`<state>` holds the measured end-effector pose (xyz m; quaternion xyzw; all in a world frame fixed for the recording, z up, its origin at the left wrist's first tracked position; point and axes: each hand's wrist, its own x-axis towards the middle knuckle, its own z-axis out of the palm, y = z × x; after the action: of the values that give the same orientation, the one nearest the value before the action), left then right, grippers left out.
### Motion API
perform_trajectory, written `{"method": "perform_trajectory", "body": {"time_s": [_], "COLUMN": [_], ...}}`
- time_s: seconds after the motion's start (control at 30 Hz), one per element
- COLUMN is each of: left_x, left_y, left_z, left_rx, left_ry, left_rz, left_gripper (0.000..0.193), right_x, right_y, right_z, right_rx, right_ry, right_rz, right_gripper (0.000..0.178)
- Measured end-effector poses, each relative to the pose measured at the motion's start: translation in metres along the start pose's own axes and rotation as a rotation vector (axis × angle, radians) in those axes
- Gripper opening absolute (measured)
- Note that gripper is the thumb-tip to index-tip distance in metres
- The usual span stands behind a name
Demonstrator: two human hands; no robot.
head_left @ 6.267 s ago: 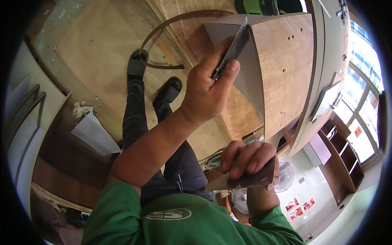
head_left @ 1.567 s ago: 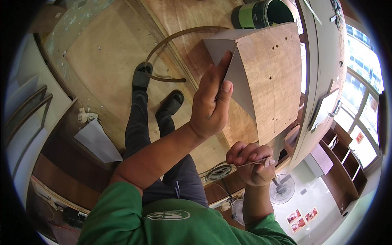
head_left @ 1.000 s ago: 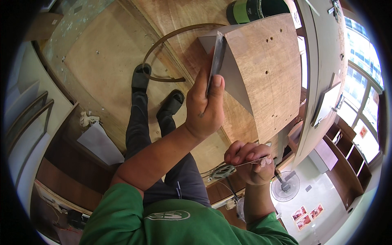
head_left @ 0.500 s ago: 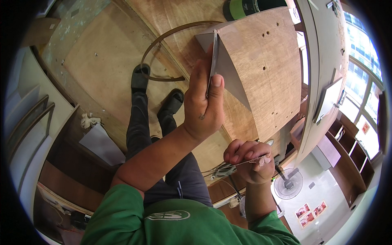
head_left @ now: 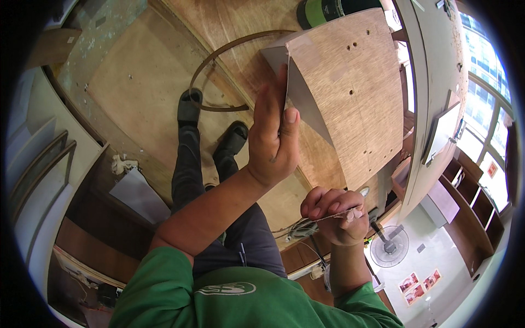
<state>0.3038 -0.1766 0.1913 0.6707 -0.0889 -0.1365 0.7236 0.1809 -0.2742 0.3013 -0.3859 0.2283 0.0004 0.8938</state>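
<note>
Wooden box (head_left: 333, 117) sits just right of the left hand (head_left: 272, 143) and beyond the right. Work on it looks partway: its corner past the left fingertips bears a paler, pinkish patch (head_left: 298, 41), while dark holes (head_left: 351, 92) in the broad face look unfilled. That face is tan and grained, gently curved along its edges; the side towards the left hand is smooth grey.

The left hand, nearly flat, pinches a thin scraper (head_left: 287, 90) edge-on along the box's near edge. The right hand (head_left: 342, 225) curls tightly round a thin plate (head_left: 328, 217) carrying pale paste (head_left: 354, 214). A curved strip (head_left: 219, 50) lies left of the left hand's fingertips; a bucket (head_left: 314, 13) stands farther beyond them.
</note>
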Motion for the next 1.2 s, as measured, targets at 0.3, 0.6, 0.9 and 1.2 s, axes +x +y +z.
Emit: {"method": "perform_trajectory", "body": {"time_s": [0.3, 0.6, 0.9, 1.2], "left_x": [-0.048, -0.040, -0.050, -0.093], "left_y": [-0.027, 0.052, 0.235, 0.368], "left_z": [-0.038, -0.098, -0.050, -0.006], "left_rx": [-0.062, -0.851, -0.994, -0.917], "left_ry": [-0.149, 0.084, -0.268, -0.604], "left_rz": [-0.288, -0.978, -0.920, -0.792], "left_gripper": [0.043, 0.033, 0.040, 0.040], "right_x": [0.000, -0.006, -0.067, -0.161], "right_y": [-0.013, -0.046, -0.107, -0.197], "right_z": [-0.007, 0.009, 0.057, 0.086], "right_rx": [-0.028, -0.885, -1.137, -1.349], "right_ry": [0.005, -0.090, -0.343, -0.204], "right_rz": [-0.029, -0.422, -0.852, -1.057], "right_gripper": [0.025, 0.033, 0.042, 0.042]}}
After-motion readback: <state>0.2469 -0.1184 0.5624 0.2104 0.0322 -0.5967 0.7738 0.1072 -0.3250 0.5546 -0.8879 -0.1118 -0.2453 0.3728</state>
